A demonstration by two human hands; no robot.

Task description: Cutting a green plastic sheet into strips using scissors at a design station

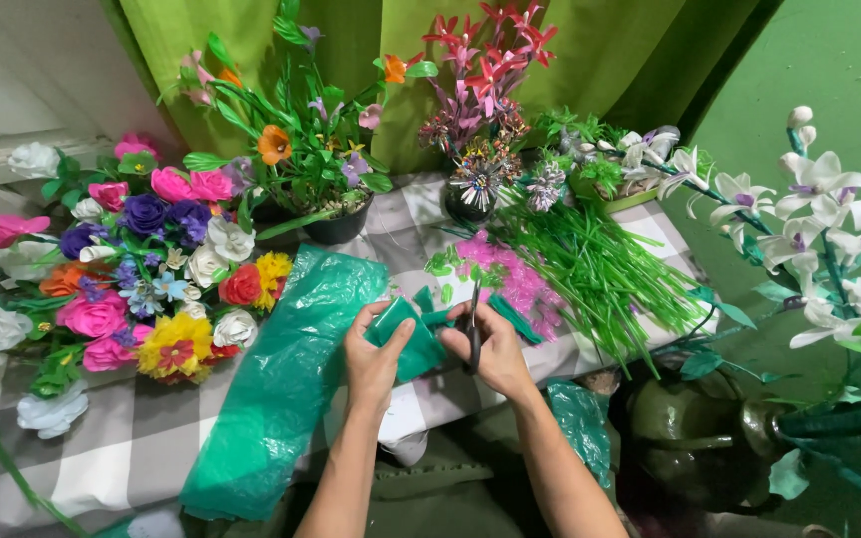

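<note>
My left hand point(373, 357) grips a folded piece of green plastic point(409, 334) over the near edge of the checked table point(102, 453). My right hand point(495, 349) holds dark scissors point(473, 324), blades pointing up and away, right beside the folded piece. A long green plastic bag point(281, 384) lies flat on the table just left of my left hand, hanging over the table's edge.
A heap of colourful artificial flowers point(142, 284) fills the left of the table. Potted fake plants point(316, 169) and a red-flowered vase point(475, 194) stand at the back. Green stems point(600, 269) and pink scraps point(520, 284) lie right. White orchids point(809, 214) and a dark green pot point(700, 428) stand at far right.
</note>
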